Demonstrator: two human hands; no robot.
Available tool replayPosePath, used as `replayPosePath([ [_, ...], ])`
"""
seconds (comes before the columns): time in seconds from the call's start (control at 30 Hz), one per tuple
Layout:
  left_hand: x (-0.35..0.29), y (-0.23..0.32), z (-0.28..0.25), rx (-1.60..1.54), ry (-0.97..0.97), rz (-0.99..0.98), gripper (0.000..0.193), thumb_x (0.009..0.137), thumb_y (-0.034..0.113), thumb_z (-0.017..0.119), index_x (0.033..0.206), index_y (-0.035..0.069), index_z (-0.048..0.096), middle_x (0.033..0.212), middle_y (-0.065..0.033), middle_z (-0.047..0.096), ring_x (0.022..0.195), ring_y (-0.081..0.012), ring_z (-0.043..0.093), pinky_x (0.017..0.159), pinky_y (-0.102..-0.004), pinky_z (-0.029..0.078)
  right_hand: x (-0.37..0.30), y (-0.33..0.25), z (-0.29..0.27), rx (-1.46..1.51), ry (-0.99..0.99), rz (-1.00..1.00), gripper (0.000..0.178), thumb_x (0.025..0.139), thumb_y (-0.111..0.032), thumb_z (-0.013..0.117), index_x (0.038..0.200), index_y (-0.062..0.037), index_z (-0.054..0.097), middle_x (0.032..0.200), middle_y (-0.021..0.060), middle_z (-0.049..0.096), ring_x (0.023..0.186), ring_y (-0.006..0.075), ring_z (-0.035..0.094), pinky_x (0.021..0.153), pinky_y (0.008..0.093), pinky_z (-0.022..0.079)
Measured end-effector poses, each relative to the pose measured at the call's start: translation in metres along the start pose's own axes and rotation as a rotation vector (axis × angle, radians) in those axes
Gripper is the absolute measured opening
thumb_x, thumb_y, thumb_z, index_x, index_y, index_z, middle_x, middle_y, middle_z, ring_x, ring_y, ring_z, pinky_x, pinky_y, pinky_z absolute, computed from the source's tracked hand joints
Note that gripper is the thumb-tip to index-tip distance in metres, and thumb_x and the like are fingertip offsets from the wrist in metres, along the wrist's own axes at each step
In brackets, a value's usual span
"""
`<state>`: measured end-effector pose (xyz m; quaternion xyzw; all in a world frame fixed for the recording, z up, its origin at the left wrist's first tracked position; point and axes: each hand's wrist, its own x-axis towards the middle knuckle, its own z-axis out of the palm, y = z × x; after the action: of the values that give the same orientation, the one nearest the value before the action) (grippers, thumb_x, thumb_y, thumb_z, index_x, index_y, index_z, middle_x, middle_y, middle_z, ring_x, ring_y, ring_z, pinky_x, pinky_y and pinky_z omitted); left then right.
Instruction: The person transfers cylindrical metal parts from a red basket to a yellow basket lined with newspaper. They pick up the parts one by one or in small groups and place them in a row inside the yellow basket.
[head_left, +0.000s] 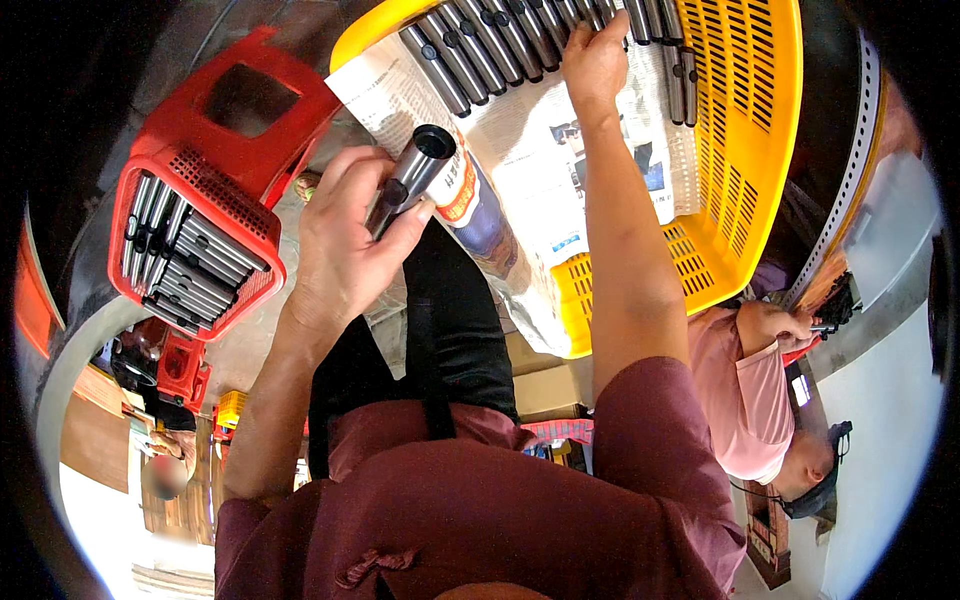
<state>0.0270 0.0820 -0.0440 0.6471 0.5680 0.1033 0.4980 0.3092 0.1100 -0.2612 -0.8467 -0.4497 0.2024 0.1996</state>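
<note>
A dark, shiny metal tube (pixel 412 172) is gripped in my left hand (pixel 345 235), fingers and thumb wrapped round it, its hollow end tilted up. My right hand (pixel 598 68) reaches into a yellow plastic basket (pixel 745 180). Its fingers close over the row of similar metal tubes (pixel 480 55) lying side by side there; the fingertips are at one tube of the row. Newspaper (pixel 540 170) lines the basket and hangs over its left edge, beneath the tubes. A few more tubes (pixel 680 85) lie against the basket's right wall.
On the left, a red basket (pixel 270 232) holds several metal tubes next to a red plastic stool (pixel 245 100). A person (pixel 750 390) in a pink top is at the right, another (pixel 172 465) at the far left. A cardboard box (pixel 548 392) lies below the yellow basket.
</note>
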Motion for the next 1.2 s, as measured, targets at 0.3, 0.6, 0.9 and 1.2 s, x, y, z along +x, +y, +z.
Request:
replayPosePath([
  [0.3,0.004,0.004,-0.001,0.006,0.001,0.018,0.031,0.077,0.013,0.075,0.1,-0.002,0.061,0.103,-0.0157,0.06,0.092,-0.0306,0.062,0.081,-0.0365,0.049,0.015,0.014,-0.009,-0.222,-0.079,-0.062,0.05,0.092,-0.026,0.053,0.132,0.0015,0.04,0.083,0.029,0.068,0.081,0.0471,0.066,0.073,0.0528,0.052],
  [0.6,0.003,0.009,-0.003,-0.004,-0.005,-0.01,0.031,0.077,0.013,0.074,0.099,-0.004,0.06,0.105,-0.0175,0.058,0.091,-0.0302,0.061,0.079,-0.0366,0.049,0.058,0.006,-0.051,-0.297,-0.031,0.107,0.054,0.091,-0.036,0.056,0.13,-0.0016,0.044,0.091,0.0297,0.067,0.091,0.0482,0.064,0.082,0.053,0.05],
  [0.9,0.001,0.011,-0.004,-0.038,0.01,-0.002,0.029,0.077,0.013,0.074,0.095,-0.004,0.059,0.097,-0.0148,0.058,0.08,-0.0251,0.059,0.07,-0.0325,0.047,0.064,0.01,-0.047,-0.35,-0.149,0.119,0.049,0.091,-0.027,0.054,0.127,0.0001,0.035,0.09,0.0314,0.067,0.084,0.0465,0.067,0.075,0.0539,0.053],
  [1.2,0.003,0.05,-0.02,-0.583,-0.257,-0.433,0.028,0.094,0.032,0.058,0.102,0.005,0.056,0.073,-0.0018,0.06,0.062,-0.0095,0.056,0.059,-0.0242,0.045,0.044,-0.002,-0.062,0.572,-0.019,0.168,0.047,0.092,-0.033,0.061,0.118,0.0065,0.058,0.075,0.0101,0.063,0.064,0.0181,0.059,0.06,0.032,0.048],
])
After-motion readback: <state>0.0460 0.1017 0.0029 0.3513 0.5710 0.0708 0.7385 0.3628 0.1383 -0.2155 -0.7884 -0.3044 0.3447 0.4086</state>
